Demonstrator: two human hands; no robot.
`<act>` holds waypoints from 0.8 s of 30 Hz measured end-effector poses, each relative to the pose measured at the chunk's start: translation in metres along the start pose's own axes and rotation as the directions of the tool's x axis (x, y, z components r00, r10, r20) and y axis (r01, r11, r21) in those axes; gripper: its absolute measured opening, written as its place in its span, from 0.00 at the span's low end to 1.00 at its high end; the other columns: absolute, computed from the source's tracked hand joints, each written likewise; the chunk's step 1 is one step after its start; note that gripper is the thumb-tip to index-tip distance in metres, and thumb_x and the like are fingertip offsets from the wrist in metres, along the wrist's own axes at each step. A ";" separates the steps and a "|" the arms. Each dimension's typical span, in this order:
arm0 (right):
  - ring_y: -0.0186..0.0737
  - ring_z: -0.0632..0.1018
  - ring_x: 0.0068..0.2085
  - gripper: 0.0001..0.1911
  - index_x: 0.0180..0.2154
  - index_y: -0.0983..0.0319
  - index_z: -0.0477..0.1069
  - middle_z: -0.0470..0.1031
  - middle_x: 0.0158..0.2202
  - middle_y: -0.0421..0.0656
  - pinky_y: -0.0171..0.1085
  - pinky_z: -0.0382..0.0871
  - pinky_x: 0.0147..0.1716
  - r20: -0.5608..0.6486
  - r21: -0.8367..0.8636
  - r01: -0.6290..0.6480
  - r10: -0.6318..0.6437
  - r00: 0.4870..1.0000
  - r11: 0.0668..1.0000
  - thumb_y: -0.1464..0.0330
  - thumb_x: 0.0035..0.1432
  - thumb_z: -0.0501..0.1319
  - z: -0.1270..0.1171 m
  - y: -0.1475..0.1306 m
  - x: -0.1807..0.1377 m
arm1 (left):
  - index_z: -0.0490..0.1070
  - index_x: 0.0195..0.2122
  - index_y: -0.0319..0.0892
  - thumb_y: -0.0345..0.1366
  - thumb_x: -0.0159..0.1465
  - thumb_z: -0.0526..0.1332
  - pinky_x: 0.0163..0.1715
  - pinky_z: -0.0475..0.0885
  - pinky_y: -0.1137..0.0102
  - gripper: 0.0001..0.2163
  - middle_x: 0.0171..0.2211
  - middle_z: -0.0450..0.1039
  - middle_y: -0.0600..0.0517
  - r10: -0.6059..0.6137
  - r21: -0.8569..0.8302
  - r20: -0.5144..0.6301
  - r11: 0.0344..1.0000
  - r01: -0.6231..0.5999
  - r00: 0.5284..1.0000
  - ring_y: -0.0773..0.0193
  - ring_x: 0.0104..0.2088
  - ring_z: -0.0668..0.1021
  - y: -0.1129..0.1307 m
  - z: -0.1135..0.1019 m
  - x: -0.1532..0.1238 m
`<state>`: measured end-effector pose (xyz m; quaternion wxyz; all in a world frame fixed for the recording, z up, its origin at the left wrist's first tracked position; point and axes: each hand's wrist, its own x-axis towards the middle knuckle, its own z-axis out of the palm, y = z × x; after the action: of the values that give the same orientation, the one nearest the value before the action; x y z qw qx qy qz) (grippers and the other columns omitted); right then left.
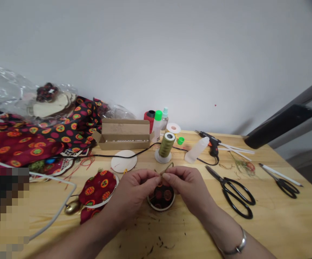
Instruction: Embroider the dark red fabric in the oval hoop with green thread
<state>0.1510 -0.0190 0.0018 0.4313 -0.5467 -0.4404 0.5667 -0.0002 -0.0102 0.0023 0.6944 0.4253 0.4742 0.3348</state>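
My left hand [142, 189] and my right hand [184, 185] meet at the fingertips, both pinched on a thin olive cord [169, 167]. One end of the cord sticks up between the fingers; how it runs inside the pinch is hidden. Just below the fingertips lies a round piece [161, 198] with dark patterned fabric and a pale rim, partly covered by my hands. Left of my left hand is a red patterned fabric round [98, 189] on a white disc, with a small brass bell [72, 207] beside it. A spool of olive thread [166, 145] stands beyond my hands.
Black-handled scissors [230, 192] lie right of my right hand, and smaller scissors [285, 187] farther right. A glue gun [211, 142], a white squeeze bottle [197, 150] and an open cardboard box [125, 140] are behind. Patterned cloth [72, 133] heaps at left; a white cable [56, 216] crosses there.
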 end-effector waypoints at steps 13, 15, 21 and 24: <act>0.30 0.66 0.19 0.09 0.19 0.63 0.66 0.65 0.16 0.36 0.30 0.60 0.19 -0.053 -0.145 0.067 -0.076 0.996 0.987 0.68 0.48 0.60 0.001 -0.001 -0.002 | 0.73 0.19 0.40 0.39 0.56 0.59 0.25 0.65 0.75 0.12 0.18 0.73 0.53 0.093 0.227 0.034 0.969 -0.098 0.995 0.68 0.21 0.71 0.003 0.002 -0.002; 0.29 0.66 0.19 0.09 0.18 0.63 0.66 0.65 0.16 0.36 0.29 0.60 0.18 -0.053 -0.168 0.071 -0.081 0.995 0.983 0.69 0.48 0.59 0.000 -0.002 -0.002 | 0.75 0.22 0.40 0.40 0.56 0.59 0.28 0.66 0.74 0.12 0.22 0.76 0.51 0.109 0.231 0.068 0.965 -0.122 0.992 0.66 0.25 0.73 0.004 0.001 -0.002; 0.29 0.65 0.19 0.10 0.18 0.64 0.67 0.66 0.16 0.36 0.29 0.60 0.19 -0.068 -0.222 0.092 -0.109 0.992 0.971 0.69 0.49 0.59 -0.001 -0.005 -0.001 | 0.76 0.29 0.40 0.38 0.56 0.59 0.30 0.68 0.72 0.09 0.23 0.77 0.52 0.075 0.231 0.083 0.968 -0.093 0.994 0.64 0.26 0.75 0.006 0.000 -0.002; 0.30 0.66 0.21 0.10 0.19 0.64 0.68 0.67 0.17 0.37 0.30 0.61 0.21 -0.066 -0.224 0.115 -0.133 0.989 0.968 0.68 0.49 0.59 -0.002 -0.004 0.000 | 0.75 0.35 0.41 0.37 0.55 0.59 0.28 0.69 0.71 0.09 0.20 0.76 0.53 0.078 0.254 0.032 0.964 -0.084 0.996 0.64 0.24 0.76 0.006 0.001 -0.001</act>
<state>0.1533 -0.0181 0.0058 0.4202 -0.5847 -0.5161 0.4639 -0.0003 -0.0093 0.0080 0.6249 0.5337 0.4878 0.2946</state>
